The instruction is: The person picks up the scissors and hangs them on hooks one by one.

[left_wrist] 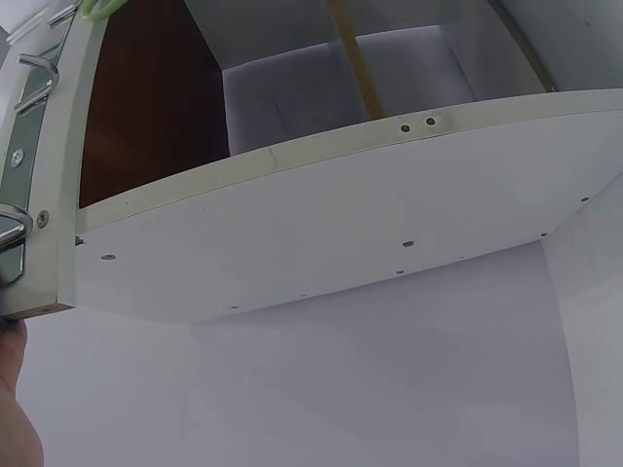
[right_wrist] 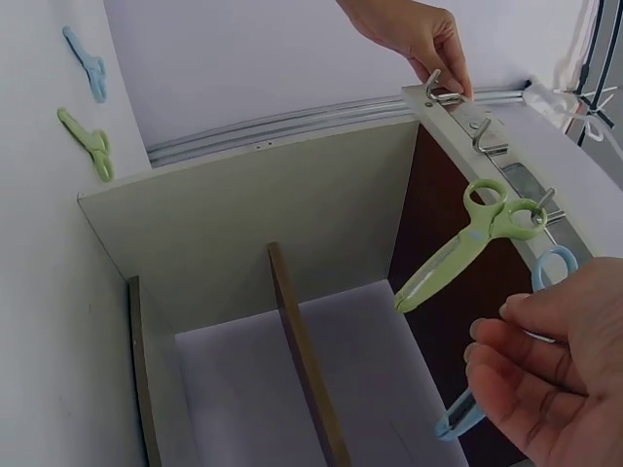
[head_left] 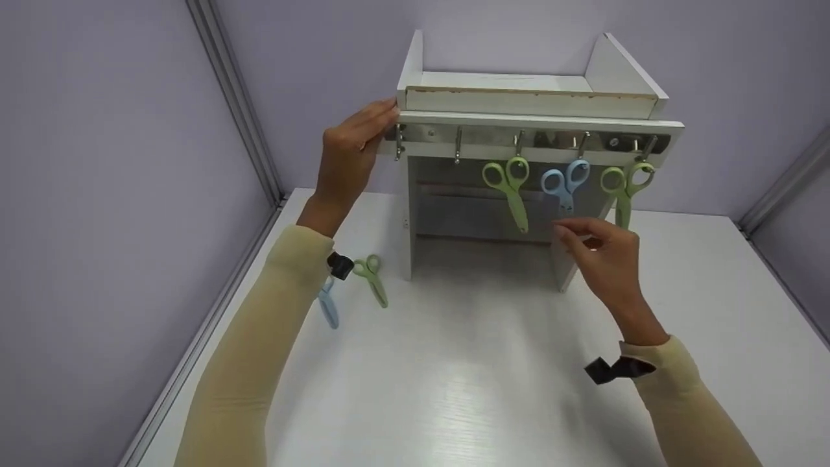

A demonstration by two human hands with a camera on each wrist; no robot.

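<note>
The blue scissors [head_left: 565, 185] hang by a handle loop from a hook on the metal hook rail [head_left: 532, 139] under the front edge of the white shelf unit [head_left: 532, 97], between two hanging pairs of green scissors, one to the left [head_left: 509, 188] and one to the right [head_left: 626, 188]. The right hand [head_left: 600, 256] hovers just below the blue pair with fingers loosely bent and holding nothing, so the hanging step looks to be at the point of letting go or adjusting. The left hand [head_left: 353, 159] rests with fairly straight fingers on the unit's left end, beside the leftmost hook [head_left: 399, 143], apparently steadying it. Two left hooks are bare. On the worktop [head_left: 486, 363], near the left forearm, lie another green pair [head_left: 373, 279] and another blue pair [head_left: 327, 305]; a next move would call for picking one up by its handle loop. The unit's top tray holds nothing visible.
</note>
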